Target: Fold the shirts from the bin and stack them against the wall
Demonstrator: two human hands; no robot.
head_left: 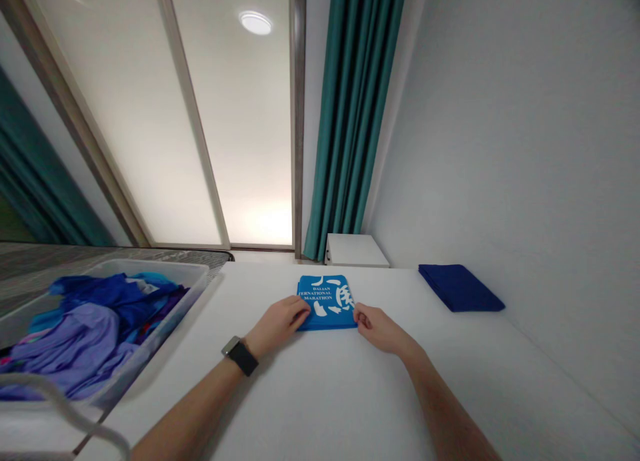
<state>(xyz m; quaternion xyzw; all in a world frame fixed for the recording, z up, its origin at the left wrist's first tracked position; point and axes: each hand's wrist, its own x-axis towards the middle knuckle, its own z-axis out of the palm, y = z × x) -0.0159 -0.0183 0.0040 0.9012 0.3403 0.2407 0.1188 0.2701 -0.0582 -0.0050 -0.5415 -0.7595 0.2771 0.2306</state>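
Note:
A folded blue T-shirt [327, 320] with white lettering and large white printed shapes lies flat on the white table [310, 394], in front of me. My left hand [280, 321], with a dark-banded watch on its wrist, is closed at the shirt's left edge, its fingertips on the fabric. At the opposite edge, my right hand [379, 326] pinches the cloth near the lower right corner. Farther right on the table rests a folded navy cloth [460, 289], apart from both hands.
To the left stands a translucent plastic bin [200, 278] holding rumpled purple and blue clothes [75, 344]. A grey curved cord or tube [65, 408] crosses the lower left corner. Beyond the table are a small white cabinet [355, 250], a teal curtain [355, 114] and frosted sliding doors [250, 148]. A wall [525, 148] borders the right side.

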